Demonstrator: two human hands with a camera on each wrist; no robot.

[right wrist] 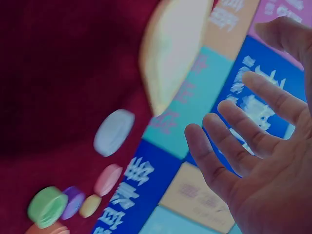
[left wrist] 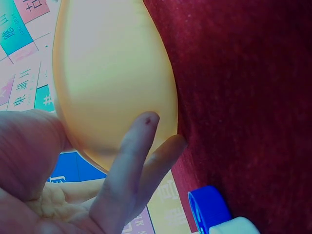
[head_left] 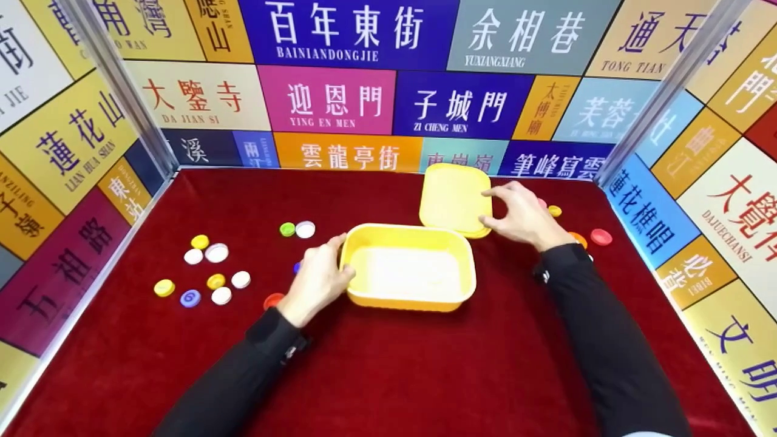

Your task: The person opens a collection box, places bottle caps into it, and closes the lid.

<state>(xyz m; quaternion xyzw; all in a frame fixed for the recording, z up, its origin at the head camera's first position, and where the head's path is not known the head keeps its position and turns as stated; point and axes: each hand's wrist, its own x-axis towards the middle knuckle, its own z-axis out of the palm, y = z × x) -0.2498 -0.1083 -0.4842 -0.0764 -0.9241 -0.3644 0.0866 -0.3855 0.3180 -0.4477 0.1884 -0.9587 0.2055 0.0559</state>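
A yellow plastic box (head_left: 407, 301) with a white rim stands uncovered on the table. My left hand (head_left: 318, 276) grips its left end, thumb at the rim and fingers along the outer wall, seen up close in the left wrist view on the box's side (left wrist: 117, 73). Behind the box's right end is the yellow lid (head_left: 455, 197). My right hand (head_left: 522, 212) is at the lid's right edge. In the right wrist view its fingers (right wrist: 246, 131) are spread with nothing between them, and the lid (right wrist: 170, 53) lies beyond.
Several bottle caps (head_left: 217, 252) in white, yellow and purple lie scattered on the left of the red cloth (head_left: 388, 376). A red cap (head_left: 274, 300) and a blue cap (left wrist: 209, 207) are near the left hand. More caps (head_left: 601, 237) lie at right. Printed panels (head_left: 328, 97) wall the back and sides.
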